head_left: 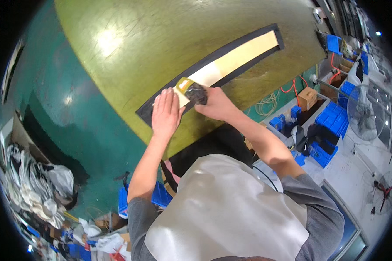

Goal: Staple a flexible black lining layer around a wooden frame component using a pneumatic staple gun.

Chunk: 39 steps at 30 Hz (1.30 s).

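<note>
Black strip [146,113] with pale yellow panel [235,58] is laid along the near edge of the bench [143,48]. Its left end is pressed by the left hand [166,114], fingers flat and together; a dark, plastic-wrapped tool [195,93] is gripped in the curled right hand [217,104]. If pressure slackened or the tool dragged, the panel could be wrinkled or skewed. Past that edge, black material [322,134] is held in or over a blue bin [326,155].

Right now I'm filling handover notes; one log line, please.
left hand: on cream strip; right hand: holding dark tool; black band: beneath strip
</note>
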Available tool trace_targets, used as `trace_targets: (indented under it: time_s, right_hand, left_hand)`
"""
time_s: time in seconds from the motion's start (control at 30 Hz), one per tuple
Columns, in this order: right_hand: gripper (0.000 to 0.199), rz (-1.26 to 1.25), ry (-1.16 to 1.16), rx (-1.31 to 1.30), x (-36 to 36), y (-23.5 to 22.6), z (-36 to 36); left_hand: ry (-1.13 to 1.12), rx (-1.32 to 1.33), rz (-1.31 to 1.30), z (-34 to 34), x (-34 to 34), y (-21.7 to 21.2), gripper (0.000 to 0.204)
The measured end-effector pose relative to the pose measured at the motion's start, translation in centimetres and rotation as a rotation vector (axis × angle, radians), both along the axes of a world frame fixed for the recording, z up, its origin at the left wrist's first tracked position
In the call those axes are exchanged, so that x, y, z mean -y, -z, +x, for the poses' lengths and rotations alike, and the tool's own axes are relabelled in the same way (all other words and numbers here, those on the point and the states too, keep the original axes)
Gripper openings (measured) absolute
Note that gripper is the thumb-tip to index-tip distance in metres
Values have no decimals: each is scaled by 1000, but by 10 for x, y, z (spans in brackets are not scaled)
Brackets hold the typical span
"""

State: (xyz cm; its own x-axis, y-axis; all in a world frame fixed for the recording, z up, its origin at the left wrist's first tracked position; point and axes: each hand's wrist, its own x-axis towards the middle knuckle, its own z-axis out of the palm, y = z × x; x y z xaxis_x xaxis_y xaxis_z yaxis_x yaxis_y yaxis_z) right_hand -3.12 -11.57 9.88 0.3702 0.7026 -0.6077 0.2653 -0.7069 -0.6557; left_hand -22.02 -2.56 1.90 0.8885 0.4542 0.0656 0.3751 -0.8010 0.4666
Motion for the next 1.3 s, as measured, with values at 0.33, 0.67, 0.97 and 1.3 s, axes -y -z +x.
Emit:
trace_targets:
  time_s: [0.33, 0.67, 0.97, 1.3]
  right_hand:
    - [21, -119, 372, -1, 69, -50, 151]
    - [18, -132, 439, -74, 76, -9, 266]
    - [32, -107, 236, -48, 67, -4, 225]
    - [29, -166, 197, 53, 49, -19, 210]
  left_hand:
    - [94, 78, -85, 168, 28, -20, 72]
    - [169, 4, 99, 254, 51, 13, 64]
    - [160, 29, 59, 246, 54, 10, 57]
    - [-3, -11, 12, 168, 48, 5, 63]
